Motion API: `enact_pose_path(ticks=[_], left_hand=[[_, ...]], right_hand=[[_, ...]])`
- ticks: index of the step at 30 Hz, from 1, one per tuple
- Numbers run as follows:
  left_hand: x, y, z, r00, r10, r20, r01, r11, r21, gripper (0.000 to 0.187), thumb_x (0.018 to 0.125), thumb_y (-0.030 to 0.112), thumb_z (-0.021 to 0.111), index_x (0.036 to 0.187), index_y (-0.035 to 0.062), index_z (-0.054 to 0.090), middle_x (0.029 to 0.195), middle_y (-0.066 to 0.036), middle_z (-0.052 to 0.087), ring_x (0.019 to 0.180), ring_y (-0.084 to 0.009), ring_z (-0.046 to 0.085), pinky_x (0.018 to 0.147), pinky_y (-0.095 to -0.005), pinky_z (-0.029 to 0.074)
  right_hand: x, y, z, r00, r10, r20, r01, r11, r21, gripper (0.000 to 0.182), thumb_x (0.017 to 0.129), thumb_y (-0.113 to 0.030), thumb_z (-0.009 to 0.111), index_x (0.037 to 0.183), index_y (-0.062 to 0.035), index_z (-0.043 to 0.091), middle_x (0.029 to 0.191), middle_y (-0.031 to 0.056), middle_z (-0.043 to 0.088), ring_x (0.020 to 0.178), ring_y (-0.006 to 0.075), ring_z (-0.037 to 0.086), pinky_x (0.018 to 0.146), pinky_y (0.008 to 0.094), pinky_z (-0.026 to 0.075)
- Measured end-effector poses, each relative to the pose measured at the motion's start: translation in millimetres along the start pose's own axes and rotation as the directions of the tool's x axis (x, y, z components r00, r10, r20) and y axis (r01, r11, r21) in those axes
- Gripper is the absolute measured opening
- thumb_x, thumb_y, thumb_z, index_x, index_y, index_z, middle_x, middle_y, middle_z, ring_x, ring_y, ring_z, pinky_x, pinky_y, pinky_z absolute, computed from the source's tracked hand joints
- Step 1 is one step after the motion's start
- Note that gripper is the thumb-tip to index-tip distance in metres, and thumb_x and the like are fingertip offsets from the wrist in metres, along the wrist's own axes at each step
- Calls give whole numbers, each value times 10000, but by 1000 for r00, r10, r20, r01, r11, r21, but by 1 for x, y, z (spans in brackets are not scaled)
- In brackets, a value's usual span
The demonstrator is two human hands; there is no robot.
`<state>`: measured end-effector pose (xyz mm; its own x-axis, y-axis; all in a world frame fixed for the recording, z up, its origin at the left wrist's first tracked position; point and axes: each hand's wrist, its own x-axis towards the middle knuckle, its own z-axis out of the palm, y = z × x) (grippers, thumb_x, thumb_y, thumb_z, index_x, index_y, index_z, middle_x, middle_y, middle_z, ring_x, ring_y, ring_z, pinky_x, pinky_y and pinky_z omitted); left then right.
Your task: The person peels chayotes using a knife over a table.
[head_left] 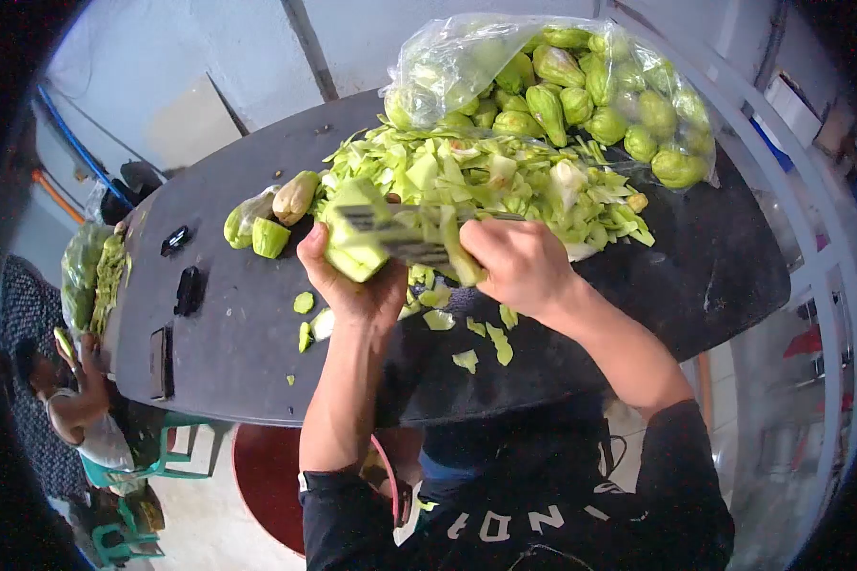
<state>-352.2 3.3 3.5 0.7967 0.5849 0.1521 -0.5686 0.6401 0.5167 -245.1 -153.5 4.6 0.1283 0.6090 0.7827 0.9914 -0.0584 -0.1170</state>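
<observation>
My left hand (pixel 362 294) is wrapped round a peeled, pale green chayote (pixel 357 249) above the dark table. My right hand (pixel 524 262) is closed on a flat slotted tool (pixel 400 236), blurred by motion, whose slotted part reaches across to the chayote. A green strip (pixel 454 249) lies against the tool beside my right fingers. Behind my hands is a large heap of green peelings (pixel 476 176). Several small peel scraps (pixel 493 341) lie on the table in front of me.
An open clear bag (pixel 457 71) of whole chayotes stands at the back right. A few chayotes (pixel 271 238) lie left of the heap. Dark objects (pixel 189 290) rest along the table's (pixel 229 362) left side. At far left, another person (pixel 81 409) holds a green piece.
</observation>
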Motion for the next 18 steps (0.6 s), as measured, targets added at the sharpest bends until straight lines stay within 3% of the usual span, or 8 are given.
enact_pose_path(ticks=[6,9,12,18], left_hand=[[-6,-2,-2,998,-65,19,65,998,0,713,760,545,572,1282,62,527,1169,-159,603,1077,-320,575,968,-465,455],[-8,-2,14,1000,2,-11,-1,995,103,749,707,499,605,1312,69,503,1190,-128,586,1122,-310,552,982,-473,445],[-8,-2,10,1000,-19,15,17,994,107,768,697,496,610,1318,58,500,1217,-134,579,1119,-310,554,988,-489,437],[-8,0,-5,986,-91,141,82,994,70,756,723,474,601,1331,37,492,1219,-163,588,1124,-325,570,979,-448,464]], right_hand=[[4,-13,-5,995,-100,-10,100,995,3,103,772,-63,599,826,-95,517,614,67,587,559,242,651,460,380,512],[4,6,6,993,114,9,-114,993,-8,109,778,-46,580,859,-85,518,674,109,634,622,318,664,503,418,525],[1,11,0,996,92,-11,-91,994,53,144,761,-47,595,876,-82,515,668,106,632,616,352,653,497,437,520],[5,-10,-11,998,-60,-35,62,997,46,124,752,-76,621,816,-113,521,586,57,566,517,257,625,444,393,504]])
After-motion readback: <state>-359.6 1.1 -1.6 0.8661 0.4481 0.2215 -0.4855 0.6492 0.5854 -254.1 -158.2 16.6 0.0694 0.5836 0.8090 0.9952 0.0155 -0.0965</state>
